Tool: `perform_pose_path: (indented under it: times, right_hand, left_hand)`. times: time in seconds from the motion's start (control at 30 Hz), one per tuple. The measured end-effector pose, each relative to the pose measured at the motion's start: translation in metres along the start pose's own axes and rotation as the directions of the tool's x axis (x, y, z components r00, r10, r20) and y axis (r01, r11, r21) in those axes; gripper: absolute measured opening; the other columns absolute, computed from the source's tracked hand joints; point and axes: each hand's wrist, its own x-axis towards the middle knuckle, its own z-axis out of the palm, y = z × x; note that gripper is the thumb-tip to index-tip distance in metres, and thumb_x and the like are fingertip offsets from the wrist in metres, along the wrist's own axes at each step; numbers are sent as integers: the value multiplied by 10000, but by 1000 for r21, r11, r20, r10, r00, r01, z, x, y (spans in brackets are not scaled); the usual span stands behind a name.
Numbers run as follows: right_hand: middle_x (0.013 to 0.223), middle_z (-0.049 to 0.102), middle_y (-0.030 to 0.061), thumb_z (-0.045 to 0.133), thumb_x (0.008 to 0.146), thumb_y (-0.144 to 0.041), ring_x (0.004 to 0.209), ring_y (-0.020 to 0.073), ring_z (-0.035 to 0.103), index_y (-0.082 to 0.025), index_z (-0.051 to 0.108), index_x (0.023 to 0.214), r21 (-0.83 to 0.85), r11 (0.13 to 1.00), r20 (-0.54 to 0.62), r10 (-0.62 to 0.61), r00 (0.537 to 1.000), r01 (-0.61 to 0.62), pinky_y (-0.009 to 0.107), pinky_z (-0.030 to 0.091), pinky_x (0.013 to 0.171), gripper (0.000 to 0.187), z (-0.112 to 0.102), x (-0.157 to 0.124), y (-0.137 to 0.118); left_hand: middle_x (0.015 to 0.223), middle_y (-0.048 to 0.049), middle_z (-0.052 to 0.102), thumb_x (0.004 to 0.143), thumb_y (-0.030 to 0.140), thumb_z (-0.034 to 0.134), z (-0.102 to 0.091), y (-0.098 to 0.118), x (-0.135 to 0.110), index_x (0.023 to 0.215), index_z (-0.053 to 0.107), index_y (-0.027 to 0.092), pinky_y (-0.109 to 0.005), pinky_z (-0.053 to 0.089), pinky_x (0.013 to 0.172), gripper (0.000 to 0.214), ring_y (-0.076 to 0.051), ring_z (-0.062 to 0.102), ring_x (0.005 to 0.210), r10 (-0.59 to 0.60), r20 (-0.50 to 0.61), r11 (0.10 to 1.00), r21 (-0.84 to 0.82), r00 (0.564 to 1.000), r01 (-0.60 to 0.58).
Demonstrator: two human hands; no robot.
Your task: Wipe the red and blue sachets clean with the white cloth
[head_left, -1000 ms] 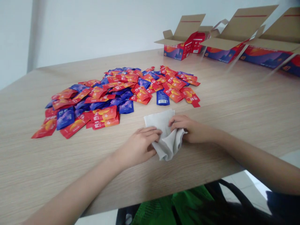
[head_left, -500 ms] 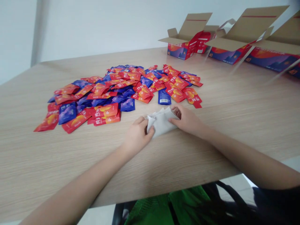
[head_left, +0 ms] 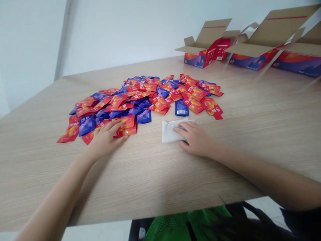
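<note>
A folded white cloth (head_left: pixel 169 134) lies flat on the table in front of me. My right hand (head_left: pixel 195 139) rests on the cloth's right part, its fingers stretched over the top and the thumb near the lower edge. Off to the left, my left hand (head_left: pixel 104 140) reaches over the front of the pile with fingers extended. Under and beside those fingers lie red sachets (head_left: pixel 129 121) with orange print; whether the fingertips touch them I cannot tell. A blue sachet (head_left: pixel 87 126) is left of that hand, and another blue sachet (head_left: pixel 182 107) lies just beyond the cloth.
A heap of red and blue sachets (head_left: pixel 144 87) spreads across the middle of the wooden table (head_left: pixel 140 177). Printed cardboard boxes with raised flaps stand at the back right, including a small box (head_left: pixel 195 59) and a wider box (head_left: pixel 250 60). A white wall (head_left: pixel 120 30) rises behind.
My left hand has let go of the white cloth and moved left to the sachets. The cloth now lies flatter, with my right hand spread on it. The view has shifted slightly.
</note>
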Motion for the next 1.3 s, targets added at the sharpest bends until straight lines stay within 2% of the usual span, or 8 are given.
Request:
perform_pose_path:
  times: [0.17, 0.27, 0.63, 0.83, 0.97, 1.1, 1.17, 1.3]
  right_hand:
    - [1100, 610, 164, 562, 797, -145, 981, 296, 570, -117, 618, 1127, -125, 991, 59, 56, 997, -48, 391, 468, 794, 336, -7, 17, -9]
    - [1112, 607, 161, 542, 809, -127, 978, 286, 574, -119, 531, 1297, -138, 987, 47, 87, 995, -80, 365, 465, 757, 489, -6, 23, -8]
    - [1087, 595, 148, 509, 808, -122, 989, 285, 543, -131, 589, 1232, -99, 993, -6, 64, 998, -64, 369, 451, 805, 432, -3, 12, -4]
    - [1164, 593, 152, 535, 783, -130, 1041, 286, 531, -120, 536, 1348, -14, 998, -17, 61, 998, -61, 385, 450, 882, 565, -2, 11, 4]
    - [1215, 600, 158, 518, 784, -123, 1068, 292, 549, -119, 493, 1405, 38, 996, -10, 82, 997, -82, 402, 465, 891, 621, -1, 12, 6]
    - [1271, 628, 137, 492, 795, -84, 1066, 291, 606, -157, 449, 1450, 127, 973, -35, 198, 980, -193, 405, 496, 870, 660, -11, 10, 18]
    - [1236, 664, 118, 487, 833, -106, 1003, 294, 650, -200, 444, 1463, 172, 930, -51, 339, 939, -326, 415, 519, 826, 638, -20, 6, 30]
    - [1304, 639, 114, 499, 860, -135, 1095, 316, 639, -211, 486, 1443, 256, 839, -89, 516, 852, -481, 458, 502, 912, 588, -33, -7, 55]
  left_hand:
    - [1503, -150, 434, 913, 512, 407, 20, -26, 1, 1436, 433, 178, -475, 388, 1076, 621, -323, 485, 1307, 44, 26, 999, 20, 999, -44]
    - [1448, -124, 506, 896, 471, 441, 21, -24, 9, 1414, 465, 216, -472, 427, 1040, 577, -327, 536, 1255, 50, 0, 998, 45, 999, -50]
    - [1273, -55, 597, 985, 388, 369, 6, -17, 19, 1236, 545, 255, -367, 473, 853, 334, -243, 593, 1061, 57, -193, 986, 163, 980, -25]
    - [873, -29, 585, 952, 333, 450, -2, -9, 16, 863, 575, 256, -336, 407, 759, 172, -219, 534, 858, 84, -238, 969, 248, 967, -23]
    - [871, -30, 560, 957, 331, 454, -20, -2, 11, 796, 538, 249, -301, 361, 658, 199, -198, 495, 787, 97, -324, 961, 278, 941, -4]
    - [883, -31, 560, 954, 326, 494, -40, 32, 13, 817, 537, 247, -290, 370, 637, 164, -185, 505, 807, 142, -426, 960, 281, 894, -19]
    - [818, -23, 554, 939, 264, 527, -38, 67, 14, 778, 535, 229, -274, 381, 609, 165, -162, 488, 731, 301, -470, 940, 295, 829, -174]
    - [785, -27, 574, 915, 121, 491, -3, 158, 5, 797, 572, 199, -260, 374, 540, 163, -164, 498, 704, 520, -276, 851, 247, 808, -463]
